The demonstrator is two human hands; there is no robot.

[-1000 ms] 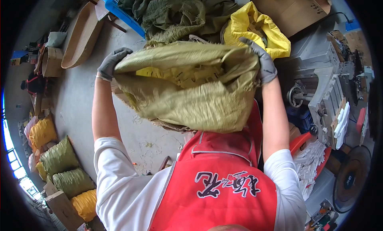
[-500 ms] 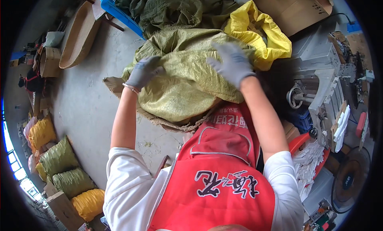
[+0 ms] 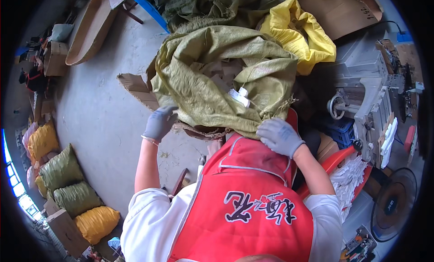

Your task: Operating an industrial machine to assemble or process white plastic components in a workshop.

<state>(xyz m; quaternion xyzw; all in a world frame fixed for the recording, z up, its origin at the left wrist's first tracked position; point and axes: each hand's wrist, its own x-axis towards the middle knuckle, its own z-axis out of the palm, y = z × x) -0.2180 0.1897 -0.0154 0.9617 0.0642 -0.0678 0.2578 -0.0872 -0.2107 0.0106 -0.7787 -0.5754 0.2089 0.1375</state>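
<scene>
A large olive-green woven sack [image 3: 194, 97] stands in front of me with its mouth open and its rim folded outward. Inside it lie brownish pieces [image 3: 221, 72], hard to make out, and a small white piece [image 3: 239, 97]. My left hand [image 3: 160, 123], in a grey glove, is beside the sack's near left side, fingers partly spread and nothing visible in them. At the near right edge, my right hand [image 3: 279, 137], also gloved, has its fingers curled on the sack's cloth. Torn cardboard [image 3: 138, 90] shows around the sack's left and underside.
A yellow sack [image 3: 300, 40] stands open behind on the right, beside a cardboard box [image 3: 334, 13]. Dark green sacking [image 3: 199, 9] lies at the back. A grey machine with a handwheel [image 3: 335, 106] stands to the right, near a fan [image 3: 393, 203]. Filled sacks [image 3: 77, 196] lie far left.
The sack's flap, which lay across its top, is now folded back toward me, exposing the inside. Both hands have come down and nearer to me.
</scene>
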